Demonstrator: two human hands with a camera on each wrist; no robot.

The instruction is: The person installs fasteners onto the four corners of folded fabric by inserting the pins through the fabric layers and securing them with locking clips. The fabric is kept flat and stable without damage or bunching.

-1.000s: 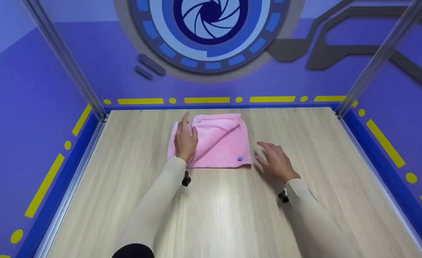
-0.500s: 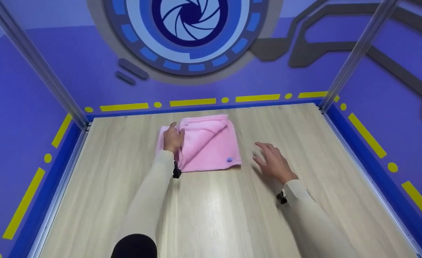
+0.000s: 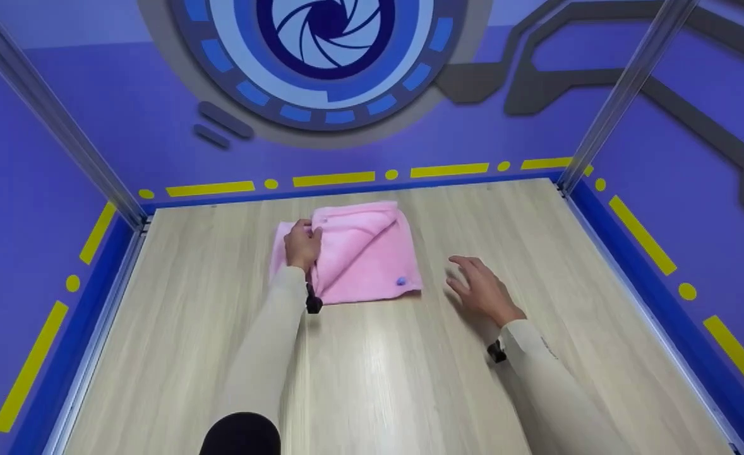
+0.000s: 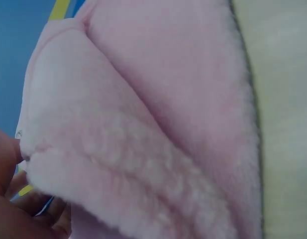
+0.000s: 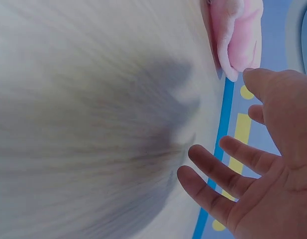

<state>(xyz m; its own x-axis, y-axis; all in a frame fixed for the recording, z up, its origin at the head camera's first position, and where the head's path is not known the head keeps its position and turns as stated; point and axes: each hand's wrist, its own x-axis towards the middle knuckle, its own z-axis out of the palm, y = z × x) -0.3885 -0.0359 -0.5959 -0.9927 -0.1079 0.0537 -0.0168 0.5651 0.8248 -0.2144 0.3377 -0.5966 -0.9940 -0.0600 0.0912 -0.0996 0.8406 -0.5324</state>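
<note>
A folded pink fleece blanket [image 3: 369,259] lies on the wooden table toward the back, with one layer folded diagonally across it. A blue snap [image 3: 401,282] shows at its near right corner, a pale one [image 3: 324,220] near the top left. My left hand [image 3: 302,248] is at the upper layer's left edge, fingers curled, pinching it over the layer that sticks out left. In the left wrist view the thumb [image 4: 6,157] meets the fluffy edge, and the fingertips are partly hidden by it. My right hand [image 3: 482,292] hovers right of the blanket, fingers spread and holding nothing.
The pale wooden table [image 3: 372,379] is bounded by blue-purple walls [image 3: 283,158] with yellow dashes at the back and sides. Metal posts [image 3: 62,120] stand at both back corners. A round black object [image 3: 240,436] overlaps my left forearm at the bottom.
The left hand's fingers have drawn in and curled at the blanket's upper layer. The right hand has stayed nearly still. The head view has turned, shifting the scene left.
</note>
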